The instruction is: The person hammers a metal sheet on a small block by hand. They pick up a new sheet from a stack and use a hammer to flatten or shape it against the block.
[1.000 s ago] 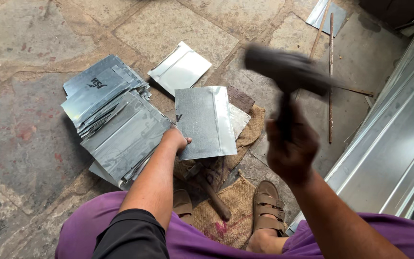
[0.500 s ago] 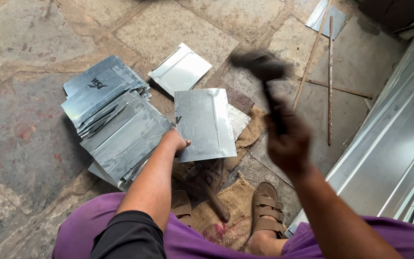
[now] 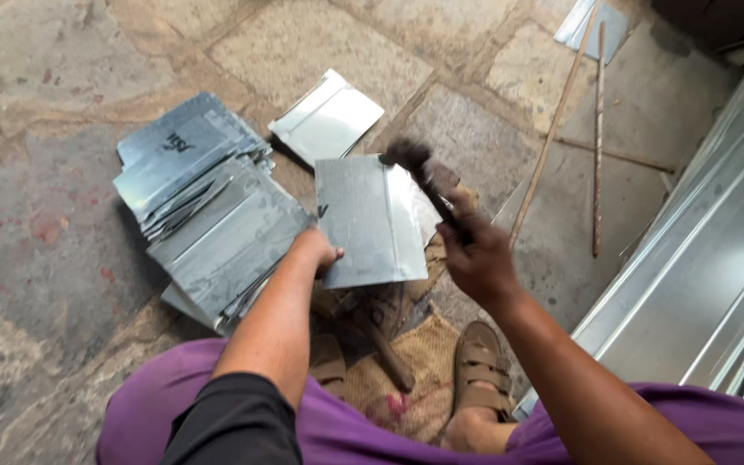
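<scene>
Here, left to right: a stack of metal sheets [image 3: 204, 207] lies at nine o'clock of the left hand [image 3: 319, 256], whose fingers press the near-left corner of a folded metal sheet [image 3: 363, 220], its long axis running twelve to six. At three o'clock, the right hand [image 3: 478, 258] is closed around a hammer [image 3: 419, 172], blurred head pointing toward eleven o'clock over the sheet's fold.
</scene>
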